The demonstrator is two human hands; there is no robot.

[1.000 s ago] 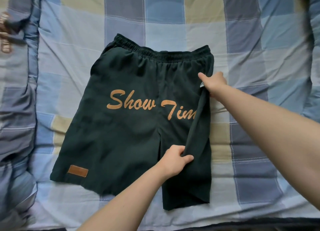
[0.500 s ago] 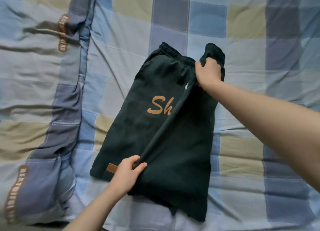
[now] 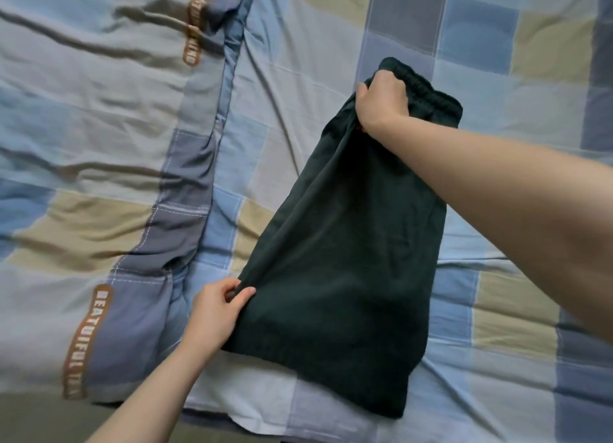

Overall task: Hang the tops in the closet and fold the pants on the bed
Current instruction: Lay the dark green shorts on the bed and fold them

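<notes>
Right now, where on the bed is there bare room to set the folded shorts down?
Bare sheet lies right of the shorts, beyond the waistband, and between the shorts and the rumpled duvet. It is crowded where the left hand and right hand grip.

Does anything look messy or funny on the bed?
Nothing odd. The dark shorts lie folded in half on the checked bedsheet, held by the left hand and right hand. The sheet is just wrinkled.

The dark green fabric shorts (image 3: 341, 243) with an elastic gathered waistband lie folded in half lengthwise (plain side up), slanted across the checked bedsheet.
</notes>
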